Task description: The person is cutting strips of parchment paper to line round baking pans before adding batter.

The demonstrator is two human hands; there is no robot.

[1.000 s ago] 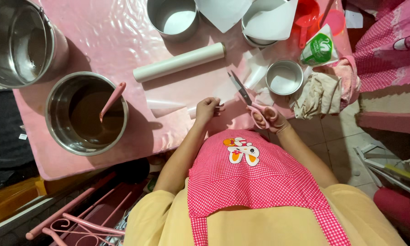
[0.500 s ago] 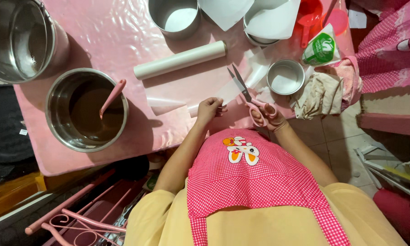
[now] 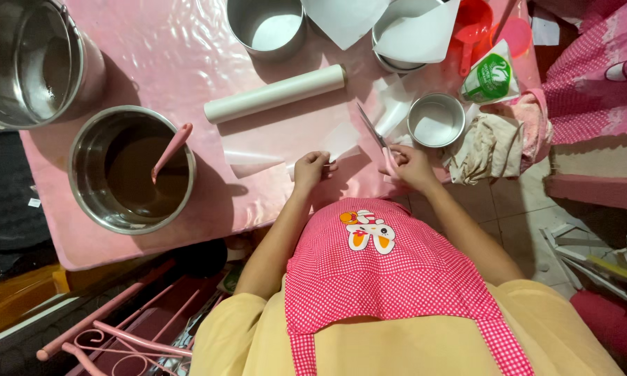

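Fingers of the left hand [image 3: 312, 167] pinch down on the near edge of a thin sheet of white baking paper [image 3: 341, 143] that lies flat on the pink tabletop [image 3: 160, 63], closed on it so that it stays put. Those of the right hand [image 3: 409, 166] are curled through the pink handles of a pair of scissors [image 3: 372, 130], whose blades point away from the body and lie along the paper's right edge; the blades look slightly parted, though the view is too small to be sure.

Paper of this kind is very light and limp, and smooth enough to slide on the plastic cover, so it probably needs holding close beside the cut line, pressed flat, as the left hand does now. It will crease or tear if pulled hard, and a loose corner would likely curl. The scissors are stiff and best held by the handle loops.

Just beyond the sheet lies a roll of the same paper [image 3: 275, 93]. A small round tin [image 3: 435, 120] stands near the scissor tips, a crumpled cloth [image 3: 491, 143] beside it. To the left, well apart, a steel pot of brown batter [image 3: 132, 170] holds a pink spatula [image 3: 171, 147].
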